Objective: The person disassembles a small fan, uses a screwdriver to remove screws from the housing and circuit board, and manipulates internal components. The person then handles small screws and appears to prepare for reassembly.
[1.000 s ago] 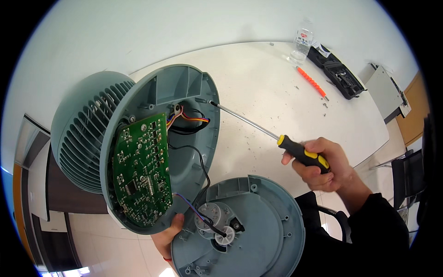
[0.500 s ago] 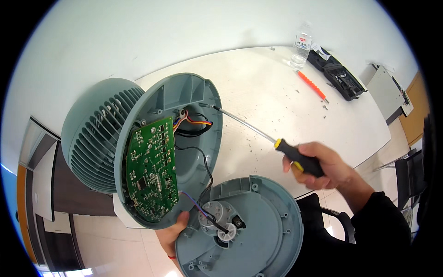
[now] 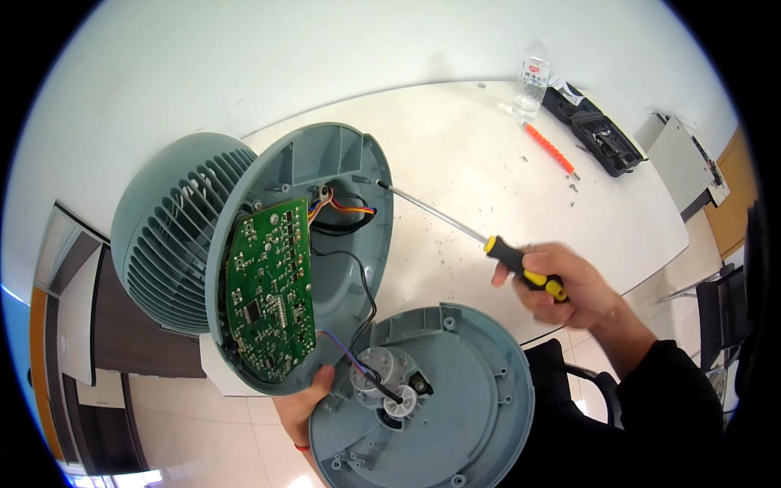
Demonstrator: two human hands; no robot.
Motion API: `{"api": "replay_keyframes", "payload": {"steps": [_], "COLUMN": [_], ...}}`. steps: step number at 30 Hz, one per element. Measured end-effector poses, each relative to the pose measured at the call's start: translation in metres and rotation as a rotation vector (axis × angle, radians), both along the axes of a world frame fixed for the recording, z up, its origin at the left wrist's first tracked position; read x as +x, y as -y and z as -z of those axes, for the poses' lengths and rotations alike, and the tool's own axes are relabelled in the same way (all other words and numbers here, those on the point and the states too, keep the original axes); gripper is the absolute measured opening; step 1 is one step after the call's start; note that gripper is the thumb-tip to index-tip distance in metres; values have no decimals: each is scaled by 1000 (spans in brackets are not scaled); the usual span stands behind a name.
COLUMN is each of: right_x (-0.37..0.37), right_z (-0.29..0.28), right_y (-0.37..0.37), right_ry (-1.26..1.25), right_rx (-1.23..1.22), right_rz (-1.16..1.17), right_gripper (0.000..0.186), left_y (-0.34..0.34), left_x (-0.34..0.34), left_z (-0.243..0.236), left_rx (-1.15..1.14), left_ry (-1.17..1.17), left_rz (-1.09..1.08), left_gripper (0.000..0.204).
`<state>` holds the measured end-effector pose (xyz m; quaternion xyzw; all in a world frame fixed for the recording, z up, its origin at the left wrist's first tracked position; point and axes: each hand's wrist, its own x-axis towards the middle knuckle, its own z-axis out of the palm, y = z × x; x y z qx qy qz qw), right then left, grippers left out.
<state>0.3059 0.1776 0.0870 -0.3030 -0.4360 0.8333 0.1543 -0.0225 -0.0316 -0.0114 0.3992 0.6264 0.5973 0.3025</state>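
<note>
My right hand (image 3: pixel 573 285) is wrapped around the black and yellow handle of a screwdriver (image 3: pixel 439 215). The tip meets a screw post near the upper right rim of the grey-green fan housing (image 3: pixel 338 281). Inside that housing sit a green circuit board (image 3: pixel 272 305) and a bundle of coloured wires (image 3: pixel 354 215). My left hand (image 3: pixel 305 403) grips the housing's lower edge, thumb at the rim and most fingers hidden behind. Beside it is a round base cover (image 3: pixel 468 390) with a motor (image 3: pixel 378 368), joined to the housing by wires. The slatted fan head (image 3: pixel 159 220) extends leftward behind the housing.
On the white table (image 3: pixel 455 130) stand a clear water bottle (image 3: pixel 530 85) and an open black tool case (image 3: pixel 606 142). An orange-handled tool (image 3: pixel 549 149) lies near small loose screws (image 3: pixel 573 187). A black chair (image 3: pixel 720 313) is at the far right.
The handle has turned in my right hand, showing more yellow, while the tip stays at the same post. The fan housing has shifted slightly upward with my left hand still gripping it.
</note>
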Motion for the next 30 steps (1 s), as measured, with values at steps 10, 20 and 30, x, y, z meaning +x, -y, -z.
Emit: {"api": "replay_keyframes", "payload": {"steps": [10, 20, 30], "right_x": [1, -2, -3], "right_z": [2, -9, -13], "right_y": [-4, 2, -2], "right_ry": [-243, 371, 373], "right_rx": [-304, 1517, 565], "right_rz": [190, 285, 84], "right_gripper": [42, 30, 38], "left_y": [0, 3, 0], "left_x": [-2, -6, -2], "left_z": [4, 8, 7], "left_rx": [35, 4, 119], "left_ry": [21, -23, 94], "left_rz": [1, 16, 5], "left_gripper": [52, 52, 53]}}
